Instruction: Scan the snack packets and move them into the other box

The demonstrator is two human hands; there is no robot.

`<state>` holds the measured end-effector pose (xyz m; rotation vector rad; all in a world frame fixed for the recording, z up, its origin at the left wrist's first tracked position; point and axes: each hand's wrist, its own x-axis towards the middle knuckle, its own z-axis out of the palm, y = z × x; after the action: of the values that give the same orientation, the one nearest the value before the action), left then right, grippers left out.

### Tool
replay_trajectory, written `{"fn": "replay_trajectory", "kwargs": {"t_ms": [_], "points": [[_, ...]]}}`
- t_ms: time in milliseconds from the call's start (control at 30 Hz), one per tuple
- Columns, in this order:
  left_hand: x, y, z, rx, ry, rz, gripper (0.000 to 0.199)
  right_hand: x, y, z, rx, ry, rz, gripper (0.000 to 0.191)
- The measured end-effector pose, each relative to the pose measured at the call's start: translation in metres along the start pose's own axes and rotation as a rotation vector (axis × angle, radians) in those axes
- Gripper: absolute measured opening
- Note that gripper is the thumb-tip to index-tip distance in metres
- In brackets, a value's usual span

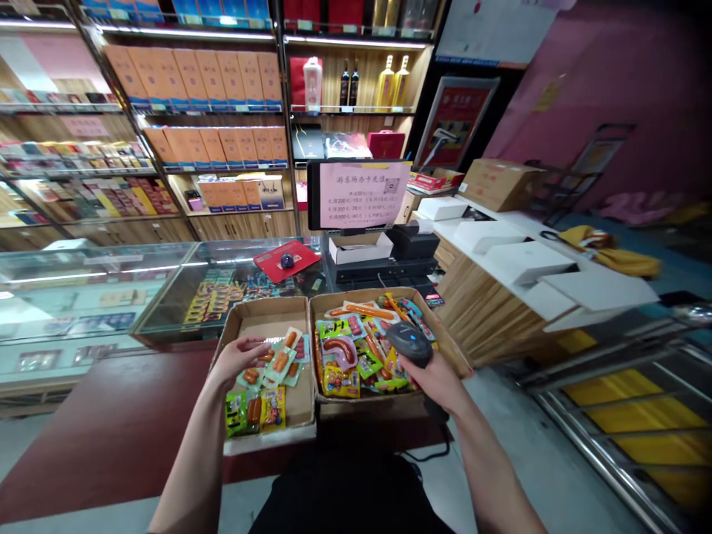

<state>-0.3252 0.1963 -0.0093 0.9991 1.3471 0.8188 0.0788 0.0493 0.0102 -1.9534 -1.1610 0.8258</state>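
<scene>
My right hand [439, 378] is wrapped round the handle of a black barcode scanner [410, 341], its head over the right cardboard box [453, 343]. Many packed snacks fill that box, among them a curved sausage [340, 350] and a long orange sausage [364, 311]. Over the left edge of the left cardboard box [302, 411], my left hand [240, 360] has its fingers stretched out, close to small clear sausage packets [279, 363]. A yellow packet [273, 408] and a green packet [236, 414] lie at the near side of the left box.
Behind the boxes stands a screen with a pink paper sign [361, 193], a small white box [360, 248] below it. A red envelope [286, 259] lies on the glass counter [161, 278]. The scanner's cable [434, 456] hangs at the right. A metal rail [589, 452] is at far right.
</scene>
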Motion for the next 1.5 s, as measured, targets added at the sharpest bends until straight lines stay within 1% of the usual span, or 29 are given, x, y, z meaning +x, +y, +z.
{"fn": "replay_trajectory", "kwargs": {"t_ms": [67,133,167,233,367,500,533,633,667,700,767,867,967,1033,1100,1200,1267,1333,1433,1500], "points": [[0.000,0.008,0.019,0.041,-0.061,0.027,0.055,-0.001,-0.002,-0.001,0.016,0.005,-0.002,0.032],[0.000,0.017,0.045,0.085,-0.149,0.061,0.055,-0.002,-0.004,-0.003,0.030,0.017,0.000,0.031],[0.001,0.022,0.060,0.099,-0.208,0.077,0.054,-0.003,-0.004,-0.003,0.030,0.022,-0.004,0.031],[0.003,0.030,0.092,0.132,-0.289,0.123,0.053,-0.004,-0.002,-0.004,0.032,0.042,-0.018,0.031],[0.009,0.043,0.156,0.286,-0.452,0.218,0.042,-0.005,0.008,-0.007,0.058,0.070,-0.023,0.031],[0.017,0.050,0.212,0.451,-0.553,0.349,0.033,-0.011,0.007,-0.016,0.110,0.099,-0.003,0.026],[0.020,0.051,0.224,0.487,-0.577,0.371,0.033,-0.013,0.004,-0.019,0.125,0.116,-0.007,0.031],[0.027,0.050,0.256,0.583,-0.631,0.441,0.031,-0.022,-0.006,-0.029,0.152,0.189,-0.052,0.058],[0.028,0.049,0.265,0.624,-0.637,0.463,0.029,-0.024,-0.009,-0.032,0.156,0.209,-0.065,0.062],[0.030,0.047,0.274,0.672,-0.639,0.477,0.028,-0.027,-0.011,-0.035,0.158,0.220,-0.069,0.063],[0.031,0.043,0.288,0.781,-0.645,0.482,0.029,-0.031,-0.012,-0.038,0.159,0.217,-0.046,0.057],[0.028,0.037,0.303,0.938,-0.660,0.472,0.039,-0.034,-0.009,-0.040,0.151,0.204,0.019,0.041],[0.024,0.031,0.309,1.043,-0.649,0.493,0.047,-0.033,-0.004,-0.038,0.151,0.230,0.031,0.031],[0.022,0.028,0.311,1.067,-0.637,0.528,0.046,-0.032,-0.002,-0.036,0.158,0.239,0.019,0.030],[0.022,0.026,0.311,1.047,-0.647,0.547,0.044,-0.030,-0.001,-0.035,0.173,0.236,0.000,0.037],[0.029,0.025,0.309,0.949,-0.726,0.484,0.037,-0.026,0.001,-0.031,0.222,0.232,-0.061,0.053],[0.038,0.027,0.305,0.825,-0.750,0.420,0.031,-0.024,0.003,-0.029,0.236,0.222,-0.068,0.054],[0.049,0.032,0.299,0.641,-0.731,0.332,0.030,-0.022,0.005,-0.025,0.216,0.209,-0.047,0.044],[0.065,0.044,0.289,0.361,-0.678,0.132,0.036,-0.021,0.006,-0.019,0.146,0.193,-0.026,0.025],[0.072,0.053,0.284,0.228,-0.633,0.028,0.040,-0.021,0.003,-0.015,0.099,0.185,-0.026,0.023]]}}
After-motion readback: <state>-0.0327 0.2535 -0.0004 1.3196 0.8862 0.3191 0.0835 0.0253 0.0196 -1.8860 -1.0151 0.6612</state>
